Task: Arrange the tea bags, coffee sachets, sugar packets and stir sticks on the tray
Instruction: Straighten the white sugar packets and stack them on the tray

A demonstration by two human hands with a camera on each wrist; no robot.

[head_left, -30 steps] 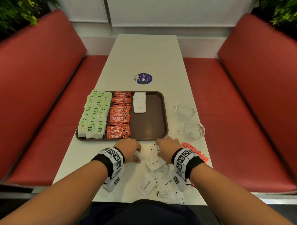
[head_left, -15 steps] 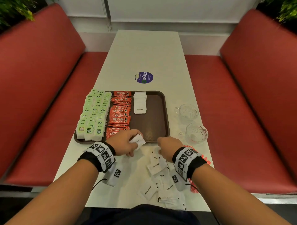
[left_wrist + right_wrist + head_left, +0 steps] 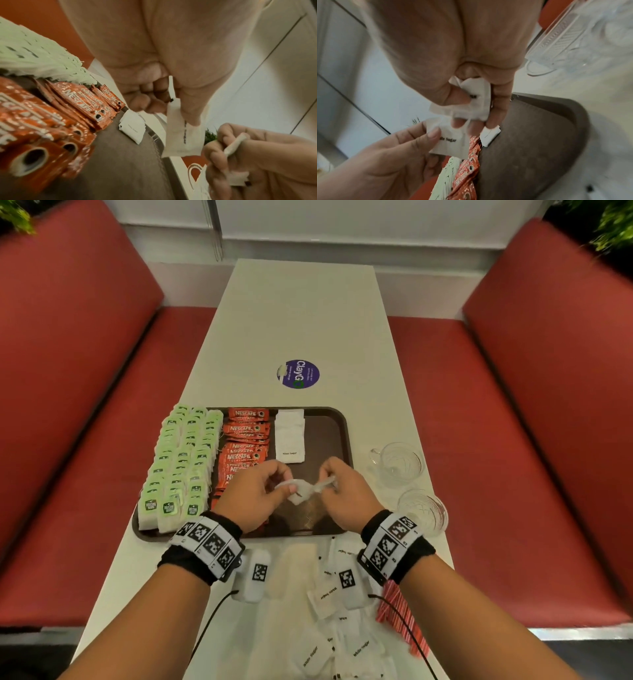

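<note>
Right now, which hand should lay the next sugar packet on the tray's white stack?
Left, probably. The left hand pinches one flat sugar packet, nearer the sugar stack; the right hand grips a crumpled bunch.

light: dim, warm, even indoor | shadows: soft, faint | head view: edges bent, corners dark, hands slightly blurred | wrist views: heavy motion blur, near skin unfocused
</note>
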